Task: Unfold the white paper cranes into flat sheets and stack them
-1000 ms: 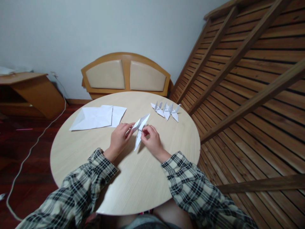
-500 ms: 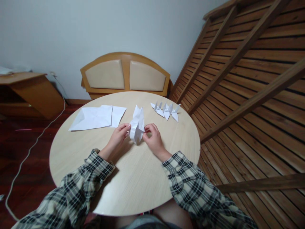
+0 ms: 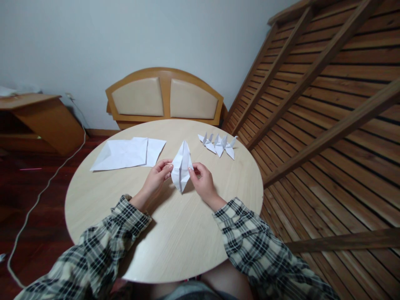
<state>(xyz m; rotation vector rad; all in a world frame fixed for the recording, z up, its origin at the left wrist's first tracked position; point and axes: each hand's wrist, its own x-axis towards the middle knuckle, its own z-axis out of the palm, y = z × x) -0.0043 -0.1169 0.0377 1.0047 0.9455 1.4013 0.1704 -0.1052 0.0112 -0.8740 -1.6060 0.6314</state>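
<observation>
Left hand (image 3: 158, 175): pinches the folded white paper (image 3: 181, 166) at its left edge, thumb on top;
Right hand (image 3: 203, 181): grips the same piece by its right edge;
Folded white paper: a pointed diamond between both hands, over the round table (image 3: 178, 233);
Folded paper figures (image 3: 219, 146): clustered beyond the right hand;
White sheets (image 3: 126, 152): overlapping, left side.

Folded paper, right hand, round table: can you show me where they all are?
Folded paper (image 3: 182, 167): head view, middle of its upper face.
Right hand (image 3: 204, 181): head view, middle of the hand.
Round table (image 3: 178, 241): head view, bare tabletop between the sleeves.
</observation>
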